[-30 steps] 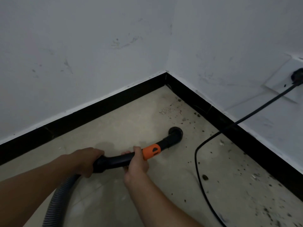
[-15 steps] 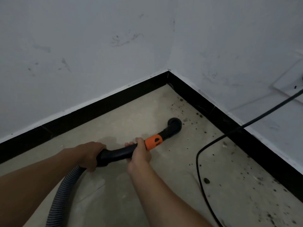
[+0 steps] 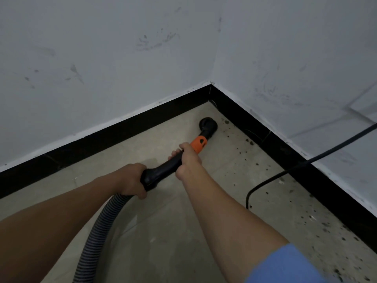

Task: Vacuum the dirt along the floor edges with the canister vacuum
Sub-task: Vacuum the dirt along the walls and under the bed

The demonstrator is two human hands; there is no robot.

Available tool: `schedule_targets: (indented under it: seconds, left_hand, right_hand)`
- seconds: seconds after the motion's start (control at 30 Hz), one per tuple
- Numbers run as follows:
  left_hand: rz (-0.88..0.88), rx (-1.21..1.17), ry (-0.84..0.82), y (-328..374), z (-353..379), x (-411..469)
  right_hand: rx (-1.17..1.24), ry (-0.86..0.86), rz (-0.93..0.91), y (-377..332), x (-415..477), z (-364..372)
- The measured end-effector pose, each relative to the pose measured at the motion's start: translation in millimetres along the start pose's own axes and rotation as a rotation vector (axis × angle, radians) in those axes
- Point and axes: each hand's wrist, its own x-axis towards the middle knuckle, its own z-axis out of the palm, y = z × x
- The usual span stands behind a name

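Note:
The black vacuum handle (image 3: 163,170) has an orange collar (image 3: 199,144) and ends in a round black nozzle (image 3: 208,125) pressed on the beige floor close to the room corner. My left hand (image 3: 132,180) grips the rear of the handle where the grey ribbed hose (image 3: 98,233) joins. My right hand (image 3: 188,160) grips the handle just behind the orange collar. Dark dirt specks (image 3: 250,142) lie along the right skirting, just right of the nozzle. The canister itself is out of view.
Black skirting (image 3: 122,127) runs along both white walls and meets at the corner (image 3: 211,92). A black power cord (image 3: 289,170) comes down from the right wall and loops over the floor. More dirt (image 3: 326,225) is scattered along the right edge.
Both hands have pushed the handle forward. The nozzle has slid from the open floor up toward the corner, and the dirt in front of the corner is gone from where it passed.

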Motion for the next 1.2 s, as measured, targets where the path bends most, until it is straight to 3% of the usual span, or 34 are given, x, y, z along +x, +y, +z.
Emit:
schedule_targets:
  seconds: [0.17, 0.27, 0.53, 0.77, 1.07, 1.2]
  left_hand:
    - [0.055, 0.182, -0.046, -5.3, 11.7, 0.9]
    - [0.086, 0.173, -0.049, 3.0, 13.9, 5.1]
    - [0.101, 0.006, 0.134, 25.2, 1.1, 22.2]
    - [0.12, 0.172, 0.037, 16.5, 13.7, 25.2]
    - [0.149, 0.015, 0.131, 44.9, 6.6, 43.3]
    - [0.139, 0.043, 0.13, 33.1, 7.0, 45.6]
  right_hand:
    - [0.172, 0.081, -0.052, 35.0, -11.6, -38.6]
    - [0.202, 0.121, -0.082, 28.3, -10.5, -43.5]
    - [0.029, 0.032, -0.05, -35.5, 15.0, -10.9]
    - [0.153, 0.072, -0.086, 1.0, 14.1, -39.5]
    - [-0.022, 0.066, -0.109, -55.6, 36.6, -8.4]
    - [0.003, 0.054, -0.079, -44.3, 37.6, -12.1]
